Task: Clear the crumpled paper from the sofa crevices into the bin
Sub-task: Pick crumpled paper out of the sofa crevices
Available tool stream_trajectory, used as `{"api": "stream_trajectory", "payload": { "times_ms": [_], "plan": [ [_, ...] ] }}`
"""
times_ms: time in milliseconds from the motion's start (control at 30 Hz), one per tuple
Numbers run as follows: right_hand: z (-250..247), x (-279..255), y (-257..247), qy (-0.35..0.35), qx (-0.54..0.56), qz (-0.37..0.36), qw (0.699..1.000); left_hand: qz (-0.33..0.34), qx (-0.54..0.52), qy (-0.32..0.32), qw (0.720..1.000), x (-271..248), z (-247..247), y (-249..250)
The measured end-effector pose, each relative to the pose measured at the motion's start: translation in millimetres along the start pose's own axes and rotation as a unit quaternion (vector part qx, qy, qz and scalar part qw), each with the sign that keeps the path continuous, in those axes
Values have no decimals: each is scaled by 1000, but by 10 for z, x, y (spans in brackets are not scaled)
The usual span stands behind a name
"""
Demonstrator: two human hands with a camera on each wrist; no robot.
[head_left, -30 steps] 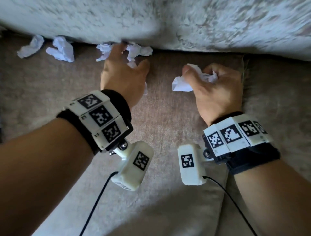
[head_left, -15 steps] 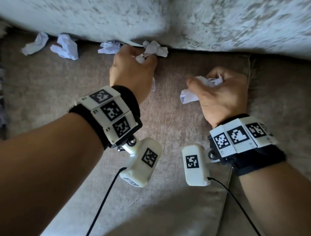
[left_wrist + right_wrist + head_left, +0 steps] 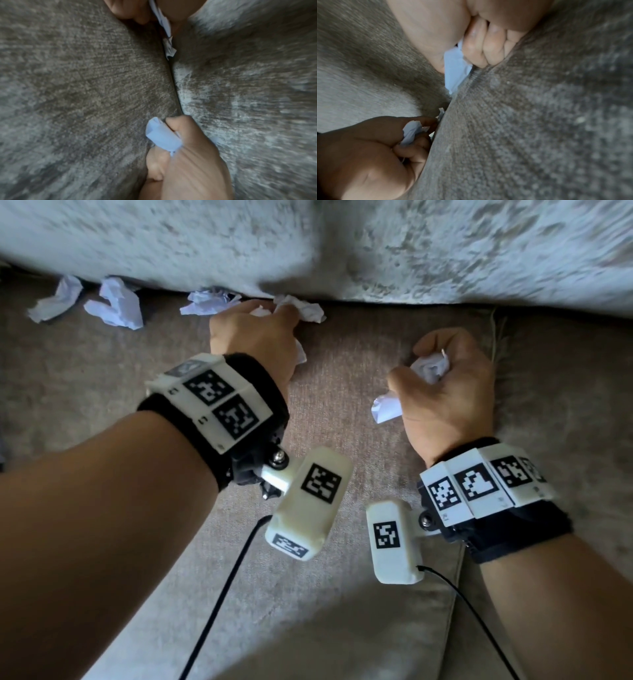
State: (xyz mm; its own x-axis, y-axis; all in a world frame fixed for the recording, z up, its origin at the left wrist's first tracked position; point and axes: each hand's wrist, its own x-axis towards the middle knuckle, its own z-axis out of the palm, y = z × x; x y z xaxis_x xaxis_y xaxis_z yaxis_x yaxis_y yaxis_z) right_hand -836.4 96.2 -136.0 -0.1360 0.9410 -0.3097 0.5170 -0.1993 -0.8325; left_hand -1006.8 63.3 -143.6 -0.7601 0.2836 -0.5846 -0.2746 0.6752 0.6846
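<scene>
Crumpled white paper lies along the crevice where the brown seat cushion meets the pale back cushion. My left hand is a fist at the crevice, gripping a paper wad that sticks out past the thumb; the right wrist view shows that paper pinched in its fingers. My right hand hovers lower on the seat, curled round another crumpled wad, also seen from the right wrist. The bin is not in view.
Three loose crumpled papers lie along the crevice to the left: one far left, one beside it, one just left of my left hand. A seam between seat cushions runs right of my right hand.
My left hand went from open fingers reaching into the crevice to a fist closed on paper there. My right hand drew back toward me and squeezed its wad tighter.
</scene>
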Motion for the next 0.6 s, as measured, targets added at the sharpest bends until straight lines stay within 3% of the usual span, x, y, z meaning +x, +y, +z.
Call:
{"api": "stream_trajectory", "payload": {
  "times_ms": [167, 333, 467, 600],
  "plan": [
    [-11, -19, -37, 0, -2, 10, 1000, 40, 10, 8, 999, -91, -45, -18],
    [-3, -57, -88, 9, -30, 20, 999, 86, 35, -54, 994, -277, -175, 31],
    [50, -115, -159, -23, -65, 10, 998, 77, -9, -101, 992, -325, -336, 26],
    [228, -185, -298, -47, -79, -2, 996, 56, -52, -78, 994, -263, -571, -13]
  ]
}}
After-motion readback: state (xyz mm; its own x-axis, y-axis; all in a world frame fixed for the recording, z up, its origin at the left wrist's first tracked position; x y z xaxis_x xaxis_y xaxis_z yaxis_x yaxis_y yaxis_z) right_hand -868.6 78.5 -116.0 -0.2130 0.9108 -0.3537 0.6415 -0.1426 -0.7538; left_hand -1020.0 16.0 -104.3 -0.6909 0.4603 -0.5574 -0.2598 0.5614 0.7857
